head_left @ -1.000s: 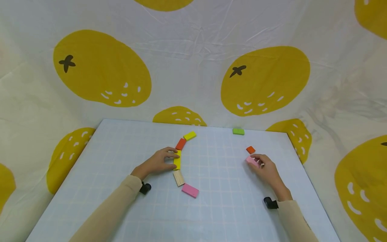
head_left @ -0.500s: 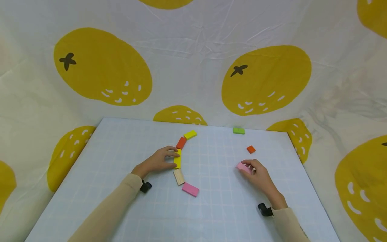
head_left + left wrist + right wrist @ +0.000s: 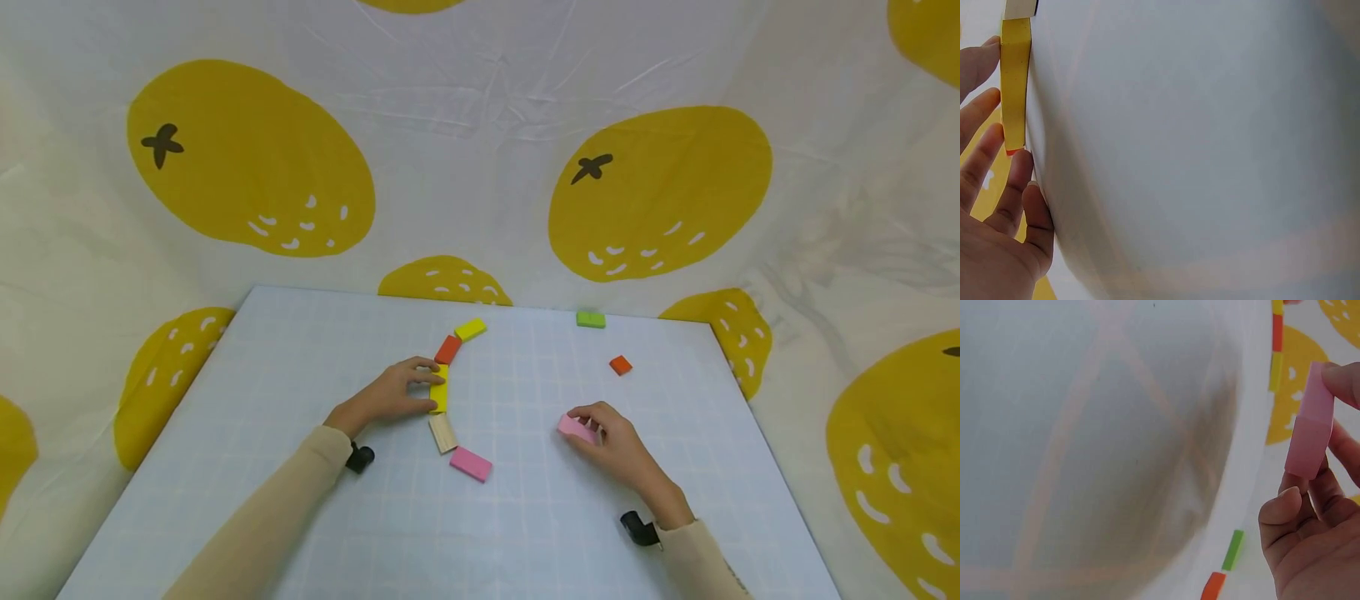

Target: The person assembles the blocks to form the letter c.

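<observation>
In the head view, an arc of small flat blocks lies left of centre: a yellow block [image 3: 471, 329], a red block [image 3: 448, 350], a longer yellow block [image 3: 440, 390], a plain wooden block [image 3: 443, 433] and a pink block [image 3: 471, 464]. My left hand [image 3: 387, 394] rests its thumb and fingertips on the longer yellow block, fingers loosely extended. To the right, my right hand [image 3: 615, 446] pinches another pink block [image 3: 576, 429] between thumb and fingers. In the right wrist view that pink block [image 3: 1311, 425] shows up close, apart from the arc.
A green block [image 3: 591, 320] lies by the table's back edge. Nearer, an orange-red block [image 3: 620, 365] sits beyond my right hand. The white table [image 3: 360, 533] has a faint grid, and a white cloth [image 3: 465, 175] with yellow fruit shapes hangs behind it.
My right hand has moved left and nearer to me, carrying the pink block away from the orange-red block. The left hand stays on the longer yellow block, and the arc is unchanged.
</observation>
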The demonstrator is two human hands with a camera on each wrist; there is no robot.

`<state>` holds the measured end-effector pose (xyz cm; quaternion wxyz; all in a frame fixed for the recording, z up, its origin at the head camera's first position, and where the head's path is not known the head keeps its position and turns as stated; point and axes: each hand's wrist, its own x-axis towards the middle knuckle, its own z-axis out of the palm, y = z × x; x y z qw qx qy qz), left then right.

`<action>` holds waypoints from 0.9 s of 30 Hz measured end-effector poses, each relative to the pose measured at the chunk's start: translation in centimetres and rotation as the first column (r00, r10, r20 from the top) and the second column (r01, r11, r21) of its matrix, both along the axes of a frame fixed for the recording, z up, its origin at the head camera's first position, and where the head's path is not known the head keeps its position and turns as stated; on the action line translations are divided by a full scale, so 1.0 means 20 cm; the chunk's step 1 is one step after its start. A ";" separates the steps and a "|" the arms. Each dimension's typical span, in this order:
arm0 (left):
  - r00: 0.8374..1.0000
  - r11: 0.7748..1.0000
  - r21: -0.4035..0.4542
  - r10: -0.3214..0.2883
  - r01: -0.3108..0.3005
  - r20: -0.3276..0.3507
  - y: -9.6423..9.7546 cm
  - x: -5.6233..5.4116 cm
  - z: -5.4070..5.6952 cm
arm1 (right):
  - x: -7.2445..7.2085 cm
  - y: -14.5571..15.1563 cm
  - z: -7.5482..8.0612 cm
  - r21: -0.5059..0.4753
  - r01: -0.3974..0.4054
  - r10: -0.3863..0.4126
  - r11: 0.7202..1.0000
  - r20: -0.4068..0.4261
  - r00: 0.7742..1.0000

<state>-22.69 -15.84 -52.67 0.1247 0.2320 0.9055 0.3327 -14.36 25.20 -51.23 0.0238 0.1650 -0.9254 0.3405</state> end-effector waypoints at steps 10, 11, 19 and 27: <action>1.000 1.000 -0.014 -0.002 0.002 0.008 0.00 0.00 -0.01 | 0.07 -0.10 -0.03 -0.060 -0.091 0.092 0.994 0.015 0.996; 1.000 1.000 -0.017 -0.004 0.004 0.006 0.00 0.00 -0.01 | 0.07 -0.11 -0.03 -0.062 -0.100 0.101 0.993 0.013 0.995; 1.000 1.000 -0.015 -0.015 0.015 -0.006 -0.01 0.00 -0.02 | 0.09 -0.15 -0.03 -0.084 -0.135 0.136 0.987 0.015 0.991; 1.000 1.000 -0.019 -0.020 0.020 -0.016 -0.01 -0.01 0.01 | 0.09 -0.19 -0.01 -0.095 -0.157 0.160 0.983 0.024 0.987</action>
